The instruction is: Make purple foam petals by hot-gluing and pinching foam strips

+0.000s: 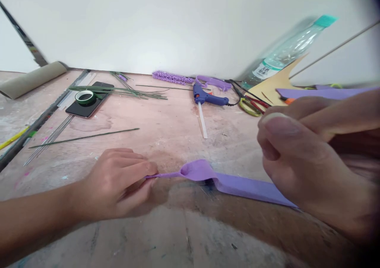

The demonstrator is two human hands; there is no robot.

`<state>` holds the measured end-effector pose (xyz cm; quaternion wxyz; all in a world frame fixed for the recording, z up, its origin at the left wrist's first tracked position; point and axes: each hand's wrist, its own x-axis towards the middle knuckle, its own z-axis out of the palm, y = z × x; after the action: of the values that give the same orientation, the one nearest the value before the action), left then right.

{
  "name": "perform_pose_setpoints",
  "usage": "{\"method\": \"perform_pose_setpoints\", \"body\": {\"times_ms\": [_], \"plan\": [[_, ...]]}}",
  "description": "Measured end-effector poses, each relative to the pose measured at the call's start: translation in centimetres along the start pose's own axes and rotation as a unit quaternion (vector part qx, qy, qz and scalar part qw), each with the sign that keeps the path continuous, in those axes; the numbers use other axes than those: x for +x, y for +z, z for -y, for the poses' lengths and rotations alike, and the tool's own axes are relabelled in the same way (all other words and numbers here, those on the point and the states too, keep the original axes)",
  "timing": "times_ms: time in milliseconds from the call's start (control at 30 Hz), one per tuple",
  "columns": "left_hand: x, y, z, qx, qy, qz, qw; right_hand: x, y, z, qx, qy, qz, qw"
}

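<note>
Across lower centre, a purple strip runs from the pinching left hand behind the curled-up right hand, whose hold is unclear; above lies a glue gun.

head view | I saw it worn on the person's head | it faced forward and down, across the table to the wall | right hand sat nearest the lens, left hand farther off
</note>
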<state>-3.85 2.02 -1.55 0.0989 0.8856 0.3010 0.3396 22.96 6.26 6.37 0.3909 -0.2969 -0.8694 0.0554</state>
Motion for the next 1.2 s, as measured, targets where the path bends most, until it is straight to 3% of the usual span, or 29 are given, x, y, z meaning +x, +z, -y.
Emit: {"method": "perform_pose_setpoints", "body": {"times_ms": [67, 133, 200, 300, 433, 667, 967, 1200], "plan": [[0.0, 0.1, 0.1, -0.007, -0.002, -0.003, 1.000, -0.1, 0.7, -0.1, 0.025, 0.080, -0.054, 0.995], [0.0, 0.2, 0.2, -0.013, -0.001, -0.010, 1.000, -0.1, 1.7, -0.3, 0.073, 0.115, -0.086, 0.987], [0.1, 0.2, 0.3, -0.022, -0.006, -0.013, 1.000, -0.1, 2.7, -0.5, 0.113, 0.066, -0.049, 0.990], [0.0, 0.2, 0.2, -0.034, -0.011, -0.003, 0.999, -0.5, 4.1, -0.6, 0.130, -0.031, 0.068, 0.989], [0.0, 0.0, -0.5, -0.052, -0.015, 0.007, 0.998, -1.8, 5.5, 0.0, 0.160, -0.037, 0.151, 0.975], [0.2, 0.4, -1.6, -0.075, -0.059, -0.031, 0.995, -3.2, 6.2, 0.8, 0.216, 0.003, 0.149, 0.965], [-0.3, 0.4, -0.9, -0.096, -0.072, 0.014, 0.993, -3.1, 6.4, 0.3, 0.251, 0.021, 0.203, 0.946], [0.0, 0.4, -1.1, -0.094, -0.082, 0.017, 0.992, -2.9, 6.7, 0.2, 0.255, 0.042, 0.251, 0.933]]}}
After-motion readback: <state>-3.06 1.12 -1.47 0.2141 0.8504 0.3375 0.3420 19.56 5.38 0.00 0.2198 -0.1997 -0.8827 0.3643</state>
